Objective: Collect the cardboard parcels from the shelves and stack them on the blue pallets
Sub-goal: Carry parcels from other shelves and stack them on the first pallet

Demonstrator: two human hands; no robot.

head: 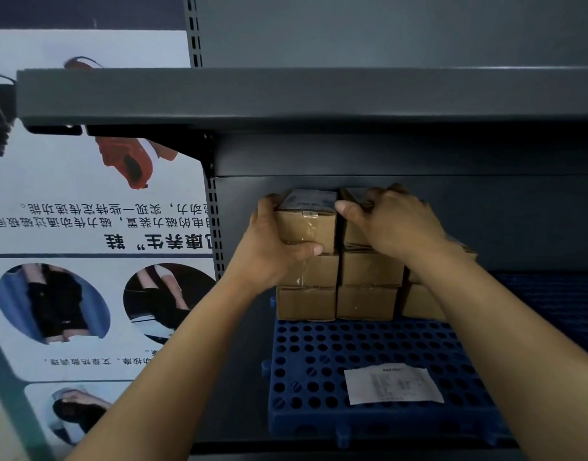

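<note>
Several small cardboard parcels stand stacked three high at the back of a blue perforated pallet (pixel 322 367) on the lower shelf. My left hand (pixel 272 247) grips the top parcel of the left column (pixel 306 224), fingers round its left side and thumb under its front. My right hand (pixel 395 224) lies over the top parcel of the middle column (pixel 352 232), thumb in the gap between the two top parcels. Lower parcels (pixel 369 302) sit below. A third column at the right is mostly hidden by my right forearm.
A white paper slip (pixel 392 384) lies on the pallet's front half. A dark metal shelf (pixel 286 94) hangs close overhead. A second blue pallet (pixel 552 294) lies to the right. An upside-down poster (pixel 86 227) covers the left panel.
</note>
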